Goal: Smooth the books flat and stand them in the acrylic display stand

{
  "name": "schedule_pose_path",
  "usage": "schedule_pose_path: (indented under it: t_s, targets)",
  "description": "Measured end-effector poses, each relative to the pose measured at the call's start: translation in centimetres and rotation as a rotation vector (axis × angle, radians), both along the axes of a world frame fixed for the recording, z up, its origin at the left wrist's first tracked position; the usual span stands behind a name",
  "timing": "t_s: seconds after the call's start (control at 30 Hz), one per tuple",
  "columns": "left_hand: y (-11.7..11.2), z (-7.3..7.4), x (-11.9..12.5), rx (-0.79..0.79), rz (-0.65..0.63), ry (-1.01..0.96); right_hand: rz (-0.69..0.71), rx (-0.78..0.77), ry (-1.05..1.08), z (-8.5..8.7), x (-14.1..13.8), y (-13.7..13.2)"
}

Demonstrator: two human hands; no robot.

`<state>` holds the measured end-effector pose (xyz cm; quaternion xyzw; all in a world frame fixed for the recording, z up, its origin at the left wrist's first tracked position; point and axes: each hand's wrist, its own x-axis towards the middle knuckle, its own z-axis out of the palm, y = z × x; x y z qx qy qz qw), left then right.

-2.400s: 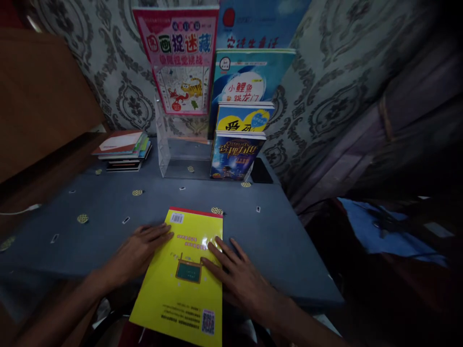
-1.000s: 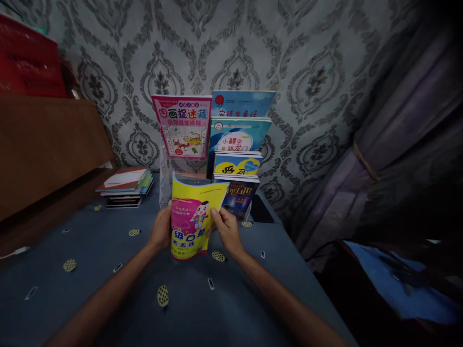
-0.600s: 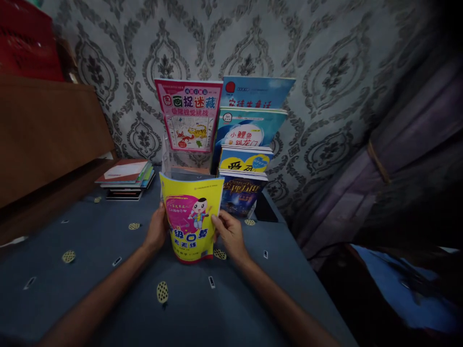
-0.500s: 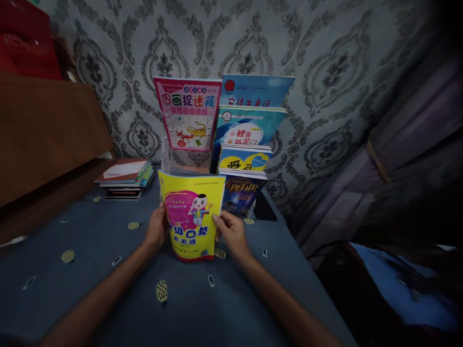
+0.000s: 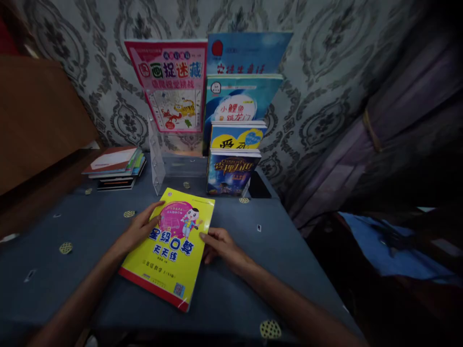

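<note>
A yellow workbook point(image 5: 170, 250) with a pink circle and a cartoon child on its cover lies face up on the blue-grey table point(image 5: 79, 270). My left hand point(image 5: 139, 230) rests flat on the book's left edge, fingers stretched out. My right hand point(image 5: 221, 245) touches the book's right edge with fingers curled, thumb on the cover. Behind the book stands a clear acrylic display rack point(image 5: 162, 164).
The rack holds a pink picture book point(image 5: 170, 84) and several blue and yellow books point(image 5: 235, 140) in tiers. A stack of books point(image 5: 114, 166) lies at the back left. A dark phone point(image 5: 259, 185) lies right of the rack. A patterned wall stands behind, curtains hang at right.
The yellow book was held upright in both hands in front of the rack; now it lies flat on the table, front cover up, with both hands at its edges.
</note>
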<state>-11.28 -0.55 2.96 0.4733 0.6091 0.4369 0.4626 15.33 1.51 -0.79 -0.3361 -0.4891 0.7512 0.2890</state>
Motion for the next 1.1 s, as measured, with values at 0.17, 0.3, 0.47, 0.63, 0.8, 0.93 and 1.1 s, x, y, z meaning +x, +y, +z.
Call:
schedule_pose_path:
  t_s: [0.17, 0.3, 0.47, 0.63, 0.8, 0.93, 1.1]
  targets:
    - [-0.6, -0.7, -0.6, -0.006, -0.117, 0.559, 0.157, -0.102, -0.014, -0.4, 0.1, -0.4]
    - [-0.4, 0.6, 0.0, -0.009, -0.232, 1.160, 0.235, -0.118, -0.068, 0.0, 0.8, -0.3]
    - [0.4, 1.5, 1.8, 0.103, -0.340, 1.412, 0.121, 0.092, -0.211, -0.1, 1.9, 1.9]
    - [0.8, 0.8, 7.0, 0.278, -0.462, 1.186, -0.382, 0.468, -0.236, -1.1, 2.2, 5.6]
    - [0.3, 0.7, 11.8, 0.253, -0.482, 1.392, -0.503, 0.713, -0.312, -2.0, 2.0, 7.5]
    - [0.1, 1.4, 13.0, 0.139, -0.504, 1.447, -0.473, 0.760, -0.314, -2.3, 2.4, 7.5]
    - [0.3, 1.7, 13.1, 0.094, -0.491, 1.458, -0.480, 0.760, -0.304, -2.2, 2.8, 7.0]
